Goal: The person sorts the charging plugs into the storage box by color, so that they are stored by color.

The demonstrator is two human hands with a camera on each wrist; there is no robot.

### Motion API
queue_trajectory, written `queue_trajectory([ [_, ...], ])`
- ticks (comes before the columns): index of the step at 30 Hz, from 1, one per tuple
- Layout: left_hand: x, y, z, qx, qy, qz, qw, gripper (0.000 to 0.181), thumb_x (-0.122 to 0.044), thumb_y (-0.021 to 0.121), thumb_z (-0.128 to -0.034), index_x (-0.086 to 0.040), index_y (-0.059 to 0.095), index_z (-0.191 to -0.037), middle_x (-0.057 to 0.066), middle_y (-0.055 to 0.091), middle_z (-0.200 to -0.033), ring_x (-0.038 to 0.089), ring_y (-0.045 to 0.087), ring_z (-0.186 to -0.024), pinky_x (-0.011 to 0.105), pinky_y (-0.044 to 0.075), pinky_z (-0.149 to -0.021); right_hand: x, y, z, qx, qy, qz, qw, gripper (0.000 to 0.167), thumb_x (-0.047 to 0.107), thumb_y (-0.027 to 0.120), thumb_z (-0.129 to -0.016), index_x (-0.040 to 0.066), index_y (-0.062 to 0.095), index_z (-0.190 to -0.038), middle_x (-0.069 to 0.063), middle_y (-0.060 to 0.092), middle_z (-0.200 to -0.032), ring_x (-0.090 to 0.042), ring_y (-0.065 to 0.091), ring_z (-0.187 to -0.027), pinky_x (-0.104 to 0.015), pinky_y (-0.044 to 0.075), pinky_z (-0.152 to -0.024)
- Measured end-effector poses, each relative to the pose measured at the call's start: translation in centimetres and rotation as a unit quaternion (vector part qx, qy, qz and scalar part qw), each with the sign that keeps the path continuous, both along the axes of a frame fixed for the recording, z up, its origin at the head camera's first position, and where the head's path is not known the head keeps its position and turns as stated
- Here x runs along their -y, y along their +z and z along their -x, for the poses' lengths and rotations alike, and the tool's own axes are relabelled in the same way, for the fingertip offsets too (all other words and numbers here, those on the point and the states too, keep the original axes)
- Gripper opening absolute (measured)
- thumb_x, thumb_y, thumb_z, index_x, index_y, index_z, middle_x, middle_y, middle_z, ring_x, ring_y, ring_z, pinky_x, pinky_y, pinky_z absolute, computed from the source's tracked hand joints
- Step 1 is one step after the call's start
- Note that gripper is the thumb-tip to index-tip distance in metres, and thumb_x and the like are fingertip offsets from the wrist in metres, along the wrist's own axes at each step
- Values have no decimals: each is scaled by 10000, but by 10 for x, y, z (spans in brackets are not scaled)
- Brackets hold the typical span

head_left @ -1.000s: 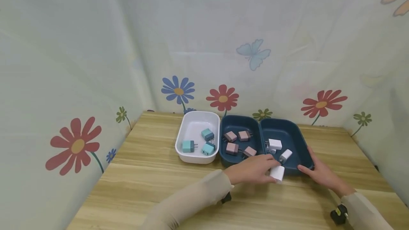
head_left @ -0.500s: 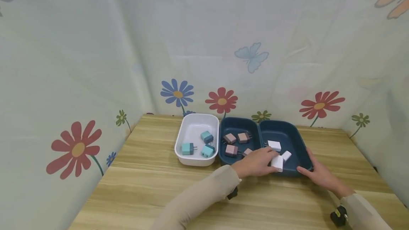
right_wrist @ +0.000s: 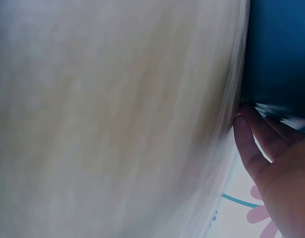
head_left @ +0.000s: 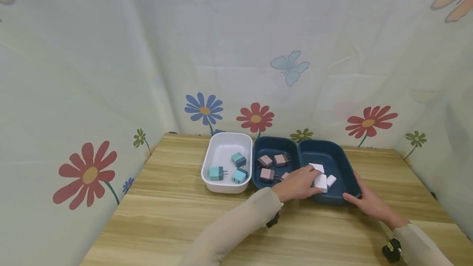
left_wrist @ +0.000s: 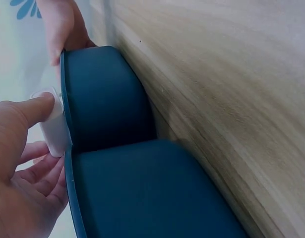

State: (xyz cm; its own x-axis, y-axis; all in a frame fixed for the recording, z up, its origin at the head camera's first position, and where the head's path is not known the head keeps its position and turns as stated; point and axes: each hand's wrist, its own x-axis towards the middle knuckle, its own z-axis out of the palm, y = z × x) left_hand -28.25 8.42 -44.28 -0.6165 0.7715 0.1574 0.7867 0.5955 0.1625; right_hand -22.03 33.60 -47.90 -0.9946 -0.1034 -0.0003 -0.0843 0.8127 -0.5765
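My left hand (head_left: 298, 184) holds a white charger plug (head_left: 320, 183) low over the right dark blue box (head_left: 341, 169). In the left wrist view, thumb and fingers pinch the white charger (left_wrist: 55, 131) beside the box rim. Two other white chargers show in that box, a flat one (head_left: 317, 168) and a smaller-looking one (head_left: 331, 181). At the box's near right corner rests my right hand (head_left: 371, 200). Its fingers (right_wrist: 249, 144) lie fairly straight against the dark blue wall (right_wrist: 281, 54) in the right wrist view; some fingertips are hidden.
Left of it, a joined dark blue box (head_left: 278, 145) holds several pink chargers (head_left: 267, 175), one partly covered by my left hand. Farther left, a white box (head_left: 227, 139) contains teal chargers (head_left: 238, 175). All stand on a wooden table (head_left: 162, 212) before a flowered curtain (head_left: 236, 52).
My left hand has carried the white charger forward from the near rim into the area of the right blue box. The right hand stays at its corner.
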Motion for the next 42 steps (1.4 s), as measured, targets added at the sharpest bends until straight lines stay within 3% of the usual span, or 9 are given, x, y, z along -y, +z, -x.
queue_trajectory([
  [8,-1,1,3,221,239,-39,9995,529,-516,603,-868,-195,545,-1285,-58,529,-1187,28,487,-950,153,432,-865,-1,0,1,-2,34,-81,10000,997,410,618,-899,-45,-58,-1473,-415,132,-1430,-603,256,-1219,-708,273,-921],
  [18,0,-2,8,247,237,-92,9994,500,-519,616,-860,-203,576,-1245,-73,548,-1155,29,485,-933,151,431,-823,-3,-1,2,27,-22,-133,9999,1005,433,608,-899,-56,-60,-1468,-424,130,-1424,-610,254,-1216,-711,268,-921],
  [27,4,-4,9,-217,188,119,9995,431,-439,595,-910,-194,594,-1266,-55,562,-1197,60,520,-1004,171,428,-877,-3,-2,2,-89,15,-129,9999,993,392,633,-892,-56,-37,-1471,-427,156,-1415,-608,277,-1209,-708,272,-925],
  [32,24,-5,4,-290,-25,-176,9994,438,-408,602,-914,-173,585,-1283,-41,556,-1190,61,511,-1012,175,425,-875,0,0,4,-109,37,-83,9999,994,396,627,-896,-46,-51,-1473,-426,155,-1415,-604,280,-1205,-707,271,-926],
  [42,77,-15,-12,203,-69,-343,9992,481,-438,599,-907,-173,560,-1307,-46,533,-1262,54,503,-1106,209,433,-922,-2,-5,5,9,-47,-105,9999,1027,432,631,-884,-53,-61,-1469,-430,129,-1417,-603,253,-1211,-711,241,-940],
])
